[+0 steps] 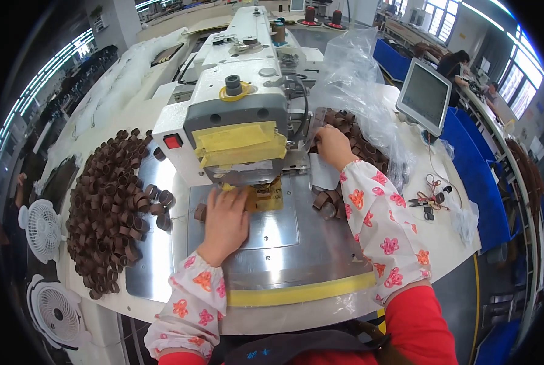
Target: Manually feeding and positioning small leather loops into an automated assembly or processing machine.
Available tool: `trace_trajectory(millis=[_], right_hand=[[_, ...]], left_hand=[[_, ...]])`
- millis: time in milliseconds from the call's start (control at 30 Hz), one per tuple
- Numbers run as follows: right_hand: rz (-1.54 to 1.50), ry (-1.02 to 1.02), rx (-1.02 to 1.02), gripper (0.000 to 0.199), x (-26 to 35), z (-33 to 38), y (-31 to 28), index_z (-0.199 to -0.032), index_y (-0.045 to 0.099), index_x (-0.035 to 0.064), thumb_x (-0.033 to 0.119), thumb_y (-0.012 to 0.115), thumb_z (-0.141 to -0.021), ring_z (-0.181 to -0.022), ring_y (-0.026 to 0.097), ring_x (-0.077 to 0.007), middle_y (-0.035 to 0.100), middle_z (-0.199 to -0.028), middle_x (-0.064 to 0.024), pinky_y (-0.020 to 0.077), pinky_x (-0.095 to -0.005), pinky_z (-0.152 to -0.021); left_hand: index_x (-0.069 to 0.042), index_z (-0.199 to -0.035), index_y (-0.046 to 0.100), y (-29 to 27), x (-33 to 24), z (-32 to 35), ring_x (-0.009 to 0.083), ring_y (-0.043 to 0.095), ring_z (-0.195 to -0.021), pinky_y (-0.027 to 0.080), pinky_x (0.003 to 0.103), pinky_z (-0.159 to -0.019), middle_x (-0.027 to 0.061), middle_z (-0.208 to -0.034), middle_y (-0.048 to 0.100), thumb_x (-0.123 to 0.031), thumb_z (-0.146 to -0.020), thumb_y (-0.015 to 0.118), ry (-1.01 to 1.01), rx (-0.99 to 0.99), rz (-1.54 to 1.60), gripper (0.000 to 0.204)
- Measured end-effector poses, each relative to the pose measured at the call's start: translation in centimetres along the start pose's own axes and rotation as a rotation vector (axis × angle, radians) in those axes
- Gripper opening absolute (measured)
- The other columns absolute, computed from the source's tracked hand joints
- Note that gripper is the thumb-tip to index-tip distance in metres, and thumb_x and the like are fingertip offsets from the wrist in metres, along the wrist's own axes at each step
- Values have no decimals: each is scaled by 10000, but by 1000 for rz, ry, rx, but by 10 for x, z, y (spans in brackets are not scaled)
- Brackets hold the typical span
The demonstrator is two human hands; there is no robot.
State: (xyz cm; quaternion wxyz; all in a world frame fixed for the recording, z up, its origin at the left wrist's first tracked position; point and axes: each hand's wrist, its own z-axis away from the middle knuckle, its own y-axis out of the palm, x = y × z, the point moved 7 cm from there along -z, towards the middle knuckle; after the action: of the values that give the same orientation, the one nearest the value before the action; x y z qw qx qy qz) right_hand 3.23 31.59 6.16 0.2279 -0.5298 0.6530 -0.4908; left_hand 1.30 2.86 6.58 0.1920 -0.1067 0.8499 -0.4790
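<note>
My left hand [226, 220] reaches palm down under the head of a white sewing machine [238, 109]. Its fingers look stretched and a little apart beside the yellow-taped clamp area [268, 198], slightly blurred. A small brown loop [200, 212] sits against the outer side of that hand. To the right of the machine head, my right hand [334, 147] is closed, its fingers bent at a clear plastic guard [316, 129] beside a heap of brown loops [364, 149]. What its fingertips hold, if anything, is hidden.
A large heap of brown loops [108, 213] covers the table's left. Clear plastic sheeting [351, 73] hangs behind the right heap. Farther right stand a tablet-like screen [425, 96] and small snips [419, 202]. Two white fans [42, 230] flank the left edge. Another person [453, 70] works far right.
</note>
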Motion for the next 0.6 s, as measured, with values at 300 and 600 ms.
trace_trajectory(millis=[300, 600], right_hand=[[109, -92, 13, 153, -6, -8, -2, -845, 642, 69, 45, 542, -731, -801, 619, -334, 588, -890, -168, 508, -411, -663], [-968, 246, 327, 121, 71, 77, -11, -874, 572, -13, -24, 601, -757, -603, 529, -41, 580, -714, -10, 428, -183, -538]], left_hand=[[-57, -889, 608, 38, 27, -15, 323, 567, -773, 410, 402, -660, 125, -808, 610, -142, -773, 595, -167, -101, 159, 144], [-35, -771, 605, 31, 37, -15, 355, 568, -672, 433, 445, -612, 158, -710, 602, -140, -787, 587, -112, -112, 368, 108]])
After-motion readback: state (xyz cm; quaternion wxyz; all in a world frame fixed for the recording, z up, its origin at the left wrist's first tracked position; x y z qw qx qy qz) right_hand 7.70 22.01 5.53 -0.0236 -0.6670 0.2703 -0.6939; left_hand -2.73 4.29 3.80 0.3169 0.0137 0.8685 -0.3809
